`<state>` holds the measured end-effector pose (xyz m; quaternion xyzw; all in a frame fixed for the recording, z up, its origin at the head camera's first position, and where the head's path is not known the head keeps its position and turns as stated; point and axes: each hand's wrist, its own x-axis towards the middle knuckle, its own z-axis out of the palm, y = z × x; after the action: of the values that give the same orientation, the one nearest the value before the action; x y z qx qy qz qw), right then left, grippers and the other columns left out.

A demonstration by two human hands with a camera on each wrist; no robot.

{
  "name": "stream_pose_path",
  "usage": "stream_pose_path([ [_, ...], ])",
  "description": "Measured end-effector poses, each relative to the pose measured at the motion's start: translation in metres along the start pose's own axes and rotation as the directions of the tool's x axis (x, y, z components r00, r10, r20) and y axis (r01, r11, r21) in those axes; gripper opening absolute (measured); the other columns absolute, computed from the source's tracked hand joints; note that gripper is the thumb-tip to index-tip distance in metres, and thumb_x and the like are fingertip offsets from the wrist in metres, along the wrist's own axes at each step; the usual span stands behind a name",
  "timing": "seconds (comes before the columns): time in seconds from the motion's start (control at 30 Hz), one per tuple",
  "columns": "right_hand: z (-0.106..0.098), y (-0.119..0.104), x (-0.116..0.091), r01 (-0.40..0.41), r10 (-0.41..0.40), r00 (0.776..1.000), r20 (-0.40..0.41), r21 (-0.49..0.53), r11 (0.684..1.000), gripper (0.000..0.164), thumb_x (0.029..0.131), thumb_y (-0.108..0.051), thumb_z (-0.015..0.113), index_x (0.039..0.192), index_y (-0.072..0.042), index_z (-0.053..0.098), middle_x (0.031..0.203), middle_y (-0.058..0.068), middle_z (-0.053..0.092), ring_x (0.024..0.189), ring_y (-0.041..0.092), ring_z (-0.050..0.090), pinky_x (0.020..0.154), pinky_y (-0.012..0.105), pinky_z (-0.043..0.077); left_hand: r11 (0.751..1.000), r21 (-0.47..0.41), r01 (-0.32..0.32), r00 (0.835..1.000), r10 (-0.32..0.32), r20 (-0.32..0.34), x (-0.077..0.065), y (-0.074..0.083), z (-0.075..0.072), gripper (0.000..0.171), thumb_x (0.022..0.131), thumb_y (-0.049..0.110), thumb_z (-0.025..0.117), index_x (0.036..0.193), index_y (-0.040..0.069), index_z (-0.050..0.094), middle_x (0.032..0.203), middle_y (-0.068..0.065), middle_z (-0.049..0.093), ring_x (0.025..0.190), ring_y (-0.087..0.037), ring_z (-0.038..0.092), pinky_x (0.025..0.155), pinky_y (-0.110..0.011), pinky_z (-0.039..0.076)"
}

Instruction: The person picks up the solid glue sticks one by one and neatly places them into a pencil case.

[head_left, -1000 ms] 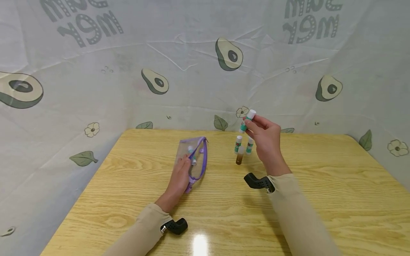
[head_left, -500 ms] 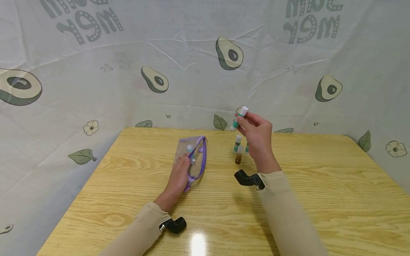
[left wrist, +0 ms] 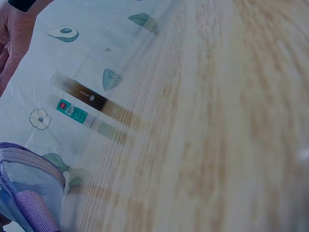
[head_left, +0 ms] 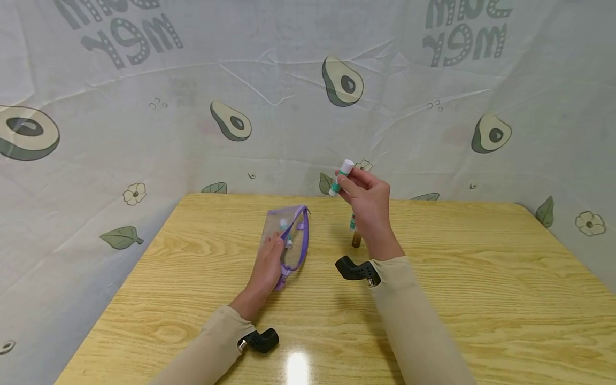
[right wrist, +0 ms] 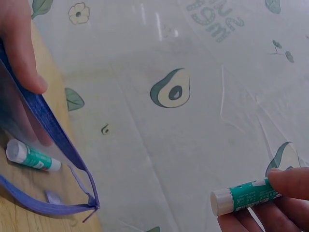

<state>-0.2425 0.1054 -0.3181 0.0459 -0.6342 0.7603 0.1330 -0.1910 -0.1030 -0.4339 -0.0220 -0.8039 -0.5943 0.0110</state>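
Note:
In the head view, my left hand (head_left: 266, 267) grips the near side of a see-through zip pouch (head_left: 305, 246) with purple trim, lying with its mouth open. Inside lies a glue stick (right wrist: 34, 155), seen in the right wrist view. My right hand (head_left: 371, 200) pinches another glue stick (head_left: 335, 186), white-capped with a green label, between thumb and fingers. It is tilted and raised above the table, right of the pouch. Behind that hand, a glue stick (left wrist: 72, 111) and a brown tube with a clear top (left wrist: 86, 94) stand upright, partly hidden in the head view.
The wooden table (head_left: 457, 299) reaches back to a pale curtain (head_left: 289, 128) printed with avocados and leaves. A black wrist mount (head_left: 356, 269) sits on the right sleeve, and another mount (head_left: 262, 340) on the left.
My right hand has moved left toward the pouch with the glue stick, now covering more of the standing items. My left hand and the pouch have stayed nearly in place.

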Motion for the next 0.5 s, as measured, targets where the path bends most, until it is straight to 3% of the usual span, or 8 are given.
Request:
stream_pose_path([
  [0.23, 0.01, 0.001, -0.002, -0.001, 0.001, 1.0, 0.005, 0.025, 1.0, 0.043, 0.103, -0.006, 0.068, 0.145, 0.004, 0.062, 0.143, 0.025, 0.067, 0.136, 0.035, 0.065, 0.108, 0.039, 0.058, 1.0, -0.007, -0.009, 1.0, 0.009, -0.009, 0.001, -0.002, 0.001, 0.061, 0.117, 0.032, 0.027, 0.165, -0.006, 0.029, 0.175, -0.022, 0.023, 0.167, -0.041, 0.003, 0.136, -0.058, 0.003],
  [0.5, 0.021, 0.001, -0.005, 0.008, -0.01, 1.0, 0.028, 0.047, 0.999, 0.042, 0.102, -0.004, 0.069, 0.143, 0.004, 0.063, 0.14, 0.026, 0.068, 0.131, 0.031, 0.069, 0.105, 0.036, 0.06, 1.0, -0.011, 0.003, 1.0, -0.003, -0.008, 0.002, -0.002, 0.001, 0.061, 0.117, 0.033, 0.027, 0.165, -0.004, 0.028, 0.176, -0.02, 0.023, 0.167, -0.04, 0.002, 0.136, -0.058, 0.002],
])
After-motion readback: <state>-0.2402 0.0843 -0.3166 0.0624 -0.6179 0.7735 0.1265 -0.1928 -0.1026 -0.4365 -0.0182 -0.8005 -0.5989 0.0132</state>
